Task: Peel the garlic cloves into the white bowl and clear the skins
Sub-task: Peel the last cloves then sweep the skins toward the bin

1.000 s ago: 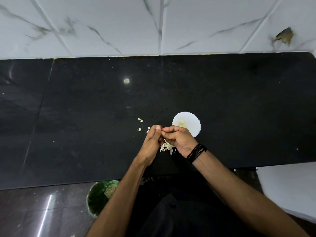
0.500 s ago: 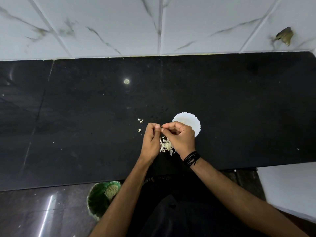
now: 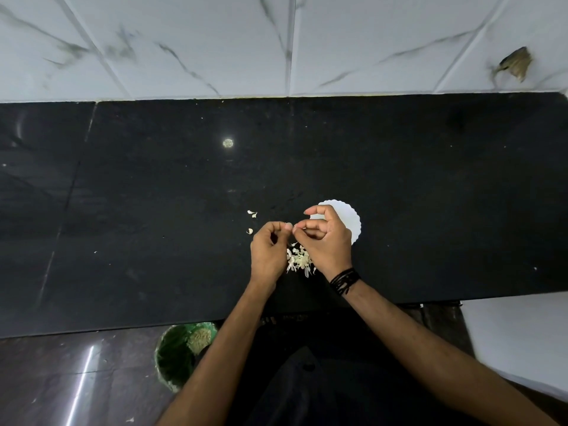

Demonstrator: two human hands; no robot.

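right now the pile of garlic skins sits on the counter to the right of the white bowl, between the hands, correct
Not quite. In the head view the pile of garlic skins sits on the counter to the left of the white bowl and nearer the person, between the hands.

Garlic clove (image 3: 290, 227) pinched between fingertips of left hand (image 3: 268, 252) and right hand (image 3: 325, 244): too small to tell peeled from unpeeled. White bowl (image 3: 349, 218) at 1 o'clock of hands: near half covered by right hand, contents unseen. Skin pile (image 3: 297, 260) partly masked by both hands. Green bin (image 3: 175, 355) at 7 o'clock: right side behind left forearm.
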